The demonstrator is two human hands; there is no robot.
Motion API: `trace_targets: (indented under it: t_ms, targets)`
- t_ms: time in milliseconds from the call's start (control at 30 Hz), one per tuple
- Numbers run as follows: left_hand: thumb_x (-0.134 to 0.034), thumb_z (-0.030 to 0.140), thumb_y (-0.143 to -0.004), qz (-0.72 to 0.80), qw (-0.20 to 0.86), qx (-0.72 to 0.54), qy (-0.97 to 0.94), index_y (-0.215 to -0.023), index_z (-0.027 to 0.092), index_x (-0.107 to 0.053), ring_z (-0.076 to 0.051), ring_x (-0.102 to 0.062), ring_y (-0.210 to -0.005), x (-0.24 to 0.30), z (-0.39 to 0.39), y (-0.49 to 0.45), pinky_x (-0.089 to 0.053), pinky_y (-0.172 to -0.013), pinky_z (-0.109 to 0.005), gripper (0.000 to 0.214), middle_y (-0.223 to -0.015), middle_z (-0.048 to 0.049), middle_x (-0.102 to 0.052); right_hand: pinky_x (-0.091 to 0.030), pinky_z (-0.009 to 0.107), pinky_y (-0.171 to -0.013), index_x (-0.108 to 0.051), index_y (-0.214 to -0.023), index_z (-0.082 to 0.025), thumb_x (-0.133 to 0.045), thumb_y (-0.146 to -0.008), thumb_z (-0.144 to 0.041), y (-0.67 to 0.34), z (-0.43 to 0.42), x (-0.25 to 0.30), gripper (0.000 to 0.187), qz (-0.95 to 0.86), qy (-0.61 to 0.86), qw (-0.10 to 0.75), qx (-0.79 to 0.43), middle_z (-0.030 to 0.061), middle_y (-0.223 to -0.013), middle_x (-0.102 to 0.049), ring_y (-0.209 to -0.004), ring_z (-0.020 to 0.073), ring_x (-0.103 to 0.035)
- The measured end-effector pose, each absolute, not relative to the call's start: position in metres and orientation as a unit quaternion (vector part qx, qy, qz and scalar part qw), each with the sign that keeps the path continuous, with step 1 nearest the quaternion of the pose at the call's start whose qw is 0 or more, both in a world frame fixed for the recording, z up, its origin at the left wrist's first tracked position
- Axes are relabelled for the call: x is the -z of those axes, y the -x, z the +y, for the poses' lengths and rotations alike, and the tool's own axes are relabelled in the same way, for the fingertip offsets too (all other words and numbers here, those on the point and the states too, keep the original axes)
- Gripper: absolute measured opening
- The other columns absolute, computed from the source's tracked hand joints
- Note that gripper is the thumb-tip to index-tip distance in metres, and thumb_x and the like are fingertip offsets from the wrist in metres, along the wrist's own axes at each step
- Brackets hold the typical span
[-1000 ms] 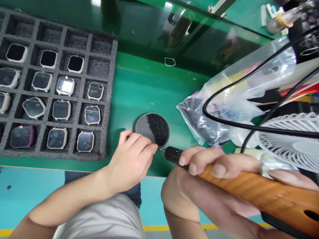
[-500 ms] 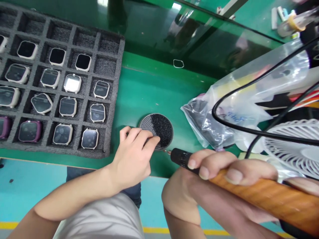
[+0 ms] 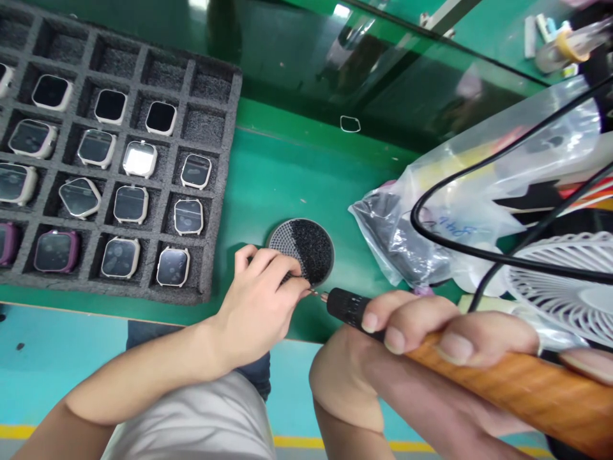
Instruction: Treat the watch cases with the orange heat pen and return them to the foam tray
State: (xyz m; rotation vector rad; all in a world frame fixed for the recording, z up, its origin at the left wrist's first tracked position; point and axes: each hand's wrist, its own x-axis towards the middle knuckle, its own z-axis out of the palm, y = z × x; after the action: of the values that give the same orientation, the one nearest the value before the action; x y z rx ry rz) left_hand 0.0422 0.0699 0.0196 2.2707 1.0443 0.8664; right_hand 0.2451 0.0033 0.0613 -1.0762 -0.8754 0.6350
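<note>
My right hand (image 3: 431, 329) is wrapped round an orange electric screwdriver (image 3: 502, 377) with a black nose, its bit pointing left. My left hand (image 3: 261, 300) is closed in a pinch at the bit's tip, fingers pressed together on something too small to make out. Just behind my left fingers sits a round black dish (image 3: 301, 249) with a perforated half and dark grains. Both hands are at the near edge of the green bench (image 3: 287, 172).
A black foam tray (image 3: 218, 160) with several watch bodies in its cells lies at the left. A clear plastic bag (image 3: 460, 191), black cables (image 3: 479, 252) and a white fan (image 3: 565, 281) crowd the right. A small white ring (image 3: 350, 124) lies further back.
My left fingers have closed from a loose reach over the dish to a pinch at the screwdriver's bit. The view has shifted slightly; the right hand holds the tool as before.
</note>
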Motion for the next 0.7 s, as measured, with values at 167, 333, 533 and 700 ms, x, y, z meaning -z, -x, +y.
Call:
trace_targets:
  t_ms: [167,333,533,700]
  targets:
    - [-0.077,0.019,-0.112,0.382,0.247,-0.32,-0.831,-0.106,0.021,-0.082,-0.024,-0.069,-0.11,-0.02,0.071,-0.043,-0.041,-0.1,-0.048,0.008,-0.112,-0.0021,-0.081,-0.05,0.05,-0.05,-0.083,-0.131,-0.045,-0.047,-0.098,-0.082,-0.239,0.011,-0.061,0.061,-0.419,0.487,0.724,-0.251,-0.0035,-0.076,-0.043,-0.058,0.0219,-0.05]
    - [-0.077,0.019,-0.112,0.383,0.247,-0.311,-0.834,-0.104,0.022,-0.082,-0.023,-0.069,-0.107,-0.021,0.071,-0.043,-0.042,-0.099,-0.047,0.01,-0.109,-0.0021,-0.082,-0.049,0.05,-0.049,-0.084,-0.132,-0.041,-0.055,-0.099,-0.076,-0.234,0.013,-0.063,0.056,-0.42,0.466,0.736,-0.255,-0.004,-0.076,-0.045,-0.058,0.0218,-0.051]
    - [-0.076,0.02,-0.112,0.384,0.245,-0.314,-0.833,-0.103,0.022,-0.081,-0.023,-0.07,-0.106,-0.018,0.071,-0.044,-0.042,-0.099,-0.047,0.011,-0.109,-0.0022,-0.082,-0.048,0.051,-0.049,-0.083,-0.134,-0.045,-0.05,-0.099,-0.084,-0.235,0.009,-0.064,0.062,-0.42,0.485,0.724,-0.254,-0.0025,-0.078,-0.048,-0.059,0.0227,-0.05]
    - [-0.074,0.022,-0.114,0.385,0.235,-0.318,-0.834,-0.118,0.02,-0.078,-0.024,-0.071,-0.112,-0.024,0.066,-0.036,-0.044,-0.103,-0.048,0.006,-0.118,-0.005,-0.082,-0.051,0.048,-0.05,-0.084,-0.131,-0.04,-0.059,-0.098,-0.078,-0.228,0.017,-0.063,0.057,-0.419,0.461,0.742,-0.25,-0.0038,-0.077,-0.047,-0.058,0.0207,-0.053]
